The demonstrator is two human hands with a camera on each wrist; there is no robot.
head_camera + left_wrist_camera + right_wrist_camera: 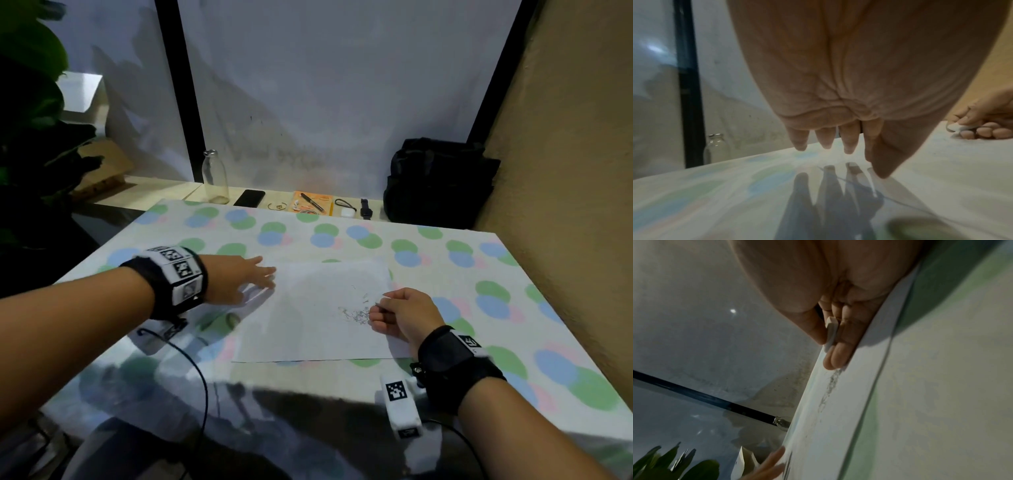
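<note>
A white sheet of paper (315, 315) lies on the dotted tablecloth (445, 253). Grey eraser crumbs (354, 313) are scattered on its right part, and they show as a grey streak (828, 389) in the right wrist view. My right hand (397, 313) pinches a small white eraser (831, 331) between thumb and fingers, right beside the crumbs. The same eraser (960, 126) shows at the right edge of the left wrist view. My left hand (246, 277) hovers with straight fingers (826, 141) just above the sheet's left edge and holds nothing.
Along the table's far edge stand a clear glass bottle (215, 178), a black phone (249, 198), an orange pad with a pen (312, 202), a white earbud case (348, 212) and a watch (365, 208). A black bag (438, 181) sits at the back right. A beige wall (565, 171) bounds the right side.
</note>
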